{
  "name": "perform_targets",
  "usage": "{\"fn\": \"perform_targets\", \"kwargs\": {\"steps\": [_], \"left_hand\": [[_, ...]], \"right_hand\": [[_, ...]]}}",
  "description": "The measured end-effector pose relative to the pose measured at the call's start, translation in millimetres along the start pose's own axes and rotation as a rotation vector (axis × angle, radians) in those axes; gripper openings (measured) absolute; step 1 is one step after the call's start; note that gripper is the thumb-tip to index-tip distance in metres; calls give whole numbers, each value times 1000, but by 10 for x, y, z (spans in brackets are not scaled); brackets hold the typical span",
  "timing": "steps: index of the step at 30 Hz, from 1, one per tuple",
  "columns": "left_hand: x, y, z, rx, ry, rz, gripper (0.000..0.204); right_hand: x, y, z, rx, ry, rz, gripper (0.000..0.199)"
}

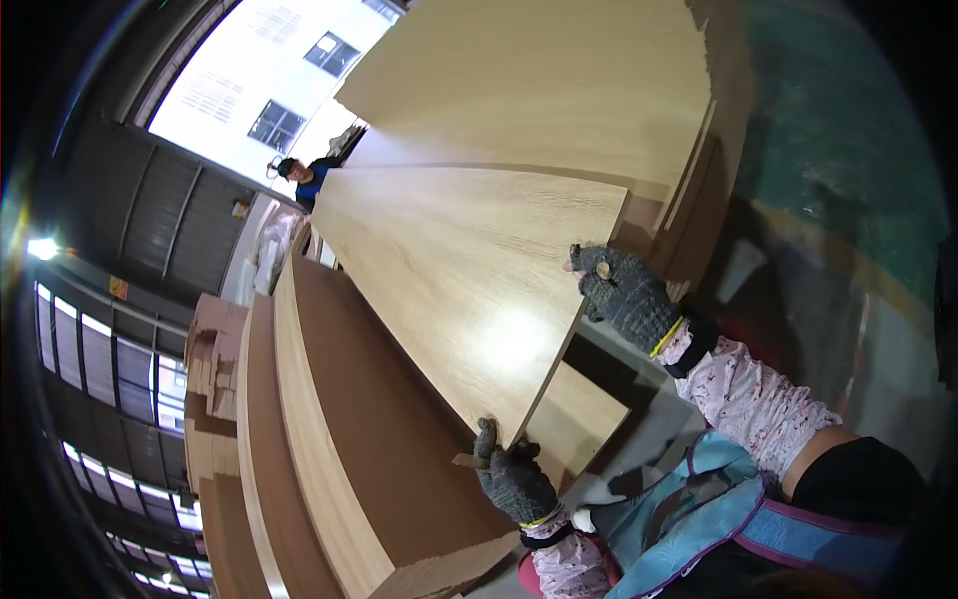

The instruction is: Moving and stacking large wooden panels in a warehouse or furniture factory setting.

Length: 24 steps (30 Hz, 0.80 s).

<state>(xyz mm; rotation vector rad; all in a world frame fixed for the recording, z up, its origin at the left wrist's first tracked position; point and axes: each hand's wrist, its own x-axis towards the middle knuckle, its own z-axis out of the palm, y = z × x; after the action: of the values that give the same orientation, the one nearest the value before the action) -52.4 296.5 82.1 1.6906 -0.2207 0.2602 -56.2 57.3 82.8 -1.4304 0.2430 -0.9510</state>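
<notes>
A long light wood-grain board (469,260) stretches away from me, its near end between my hands. My left hand (517,489), in a dark grey knitted glove, is closed on the near left corner with the thumb on the top face. My right hand (634,302), gloved alike, grips the near end close to its right corner, fingers curled at the edge. Both palms' undersides are hidden. At the far end stands another person (307,182) in dark and blue clothing; whether their hands touch the board cannot be made out.
A tall pile of pale sheets (539,90) rises along the right side of the board. Brown-topped board stacks (389,399) line the left. A lower pale panel (579,414) shows beneath the near end. Green painted floor (838,130) lies at the far right.
</notes>
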Motion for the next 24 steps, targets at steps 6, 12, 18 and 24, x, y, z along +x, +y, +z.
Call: {"fn": "perform_targets", "kwargs": {"steps": [6,12,18,24], "left_hand": [[-5,-93,576,-278,-150,-162,29],[-59,-6,1125,-342,-213,-134,26],[-20,-157,1523,-342,-436,-10,34],[-32,-26,1925,-277,-547,-141,31]], "right_hand": [[-107,286,-758,365,-323,332,19],[-314,87,-1190,-167,-62,271,16],[-225,130,-1265,-257,37,163,17],[-113,238,-1375,-327,167,10,22]]}}
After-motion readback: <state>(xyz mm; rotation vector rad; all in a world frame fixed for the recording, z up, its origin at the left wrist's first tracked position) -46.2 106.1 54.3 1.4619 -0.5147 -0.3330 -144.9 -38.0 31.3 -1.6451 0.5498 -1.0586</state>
